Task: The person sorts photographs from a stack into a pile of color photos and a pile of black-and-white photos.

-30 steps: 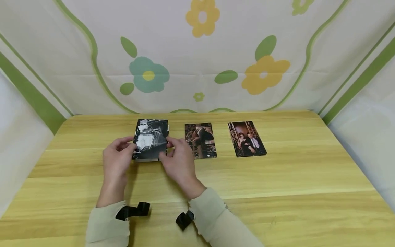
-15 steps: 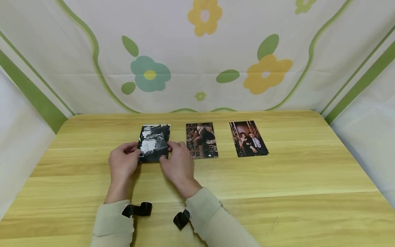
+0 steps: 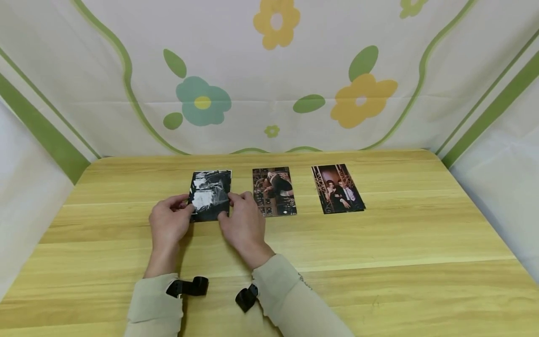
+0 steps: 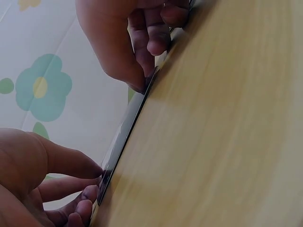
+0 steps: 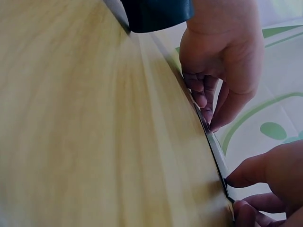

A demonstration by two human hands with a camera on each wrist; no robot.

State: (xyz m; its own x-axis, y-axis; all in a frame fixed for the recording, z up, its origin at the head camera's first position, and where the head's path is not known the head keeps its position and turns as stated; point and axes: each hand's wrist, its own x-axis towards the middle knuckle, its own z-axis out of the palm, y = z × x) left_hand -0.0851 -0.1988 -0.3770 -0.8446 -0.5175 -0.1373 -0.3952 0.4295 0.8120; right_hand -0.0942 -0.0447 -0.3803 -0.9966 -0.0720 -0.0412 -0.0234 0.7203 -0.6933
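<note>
On the left part of the wooden table lies a small stack of photo cards, its top one a black-and-white picture. My left hand pinches its left edge near the front corner, thumb on top. Opposite, my right hand grips the right edge the same way, the thumb at the front corner. Both wrist views show the stack edge-on: a thin dark strip low on the table, between the left hand and the right hand. How many cards are in it cannot be told.
To the right of the hands lies a second photo pile with a dark brownish picture. Further right a third pile shows two seated people, lying slightly askew. A flowered cloth hangs behind the table, with white cloth at both sides.
Both hands have brought the black-and-white stack slightly right and nearer, down onto the table, its edges now more even. Over the last half second the hands have hardly moved.
</note>
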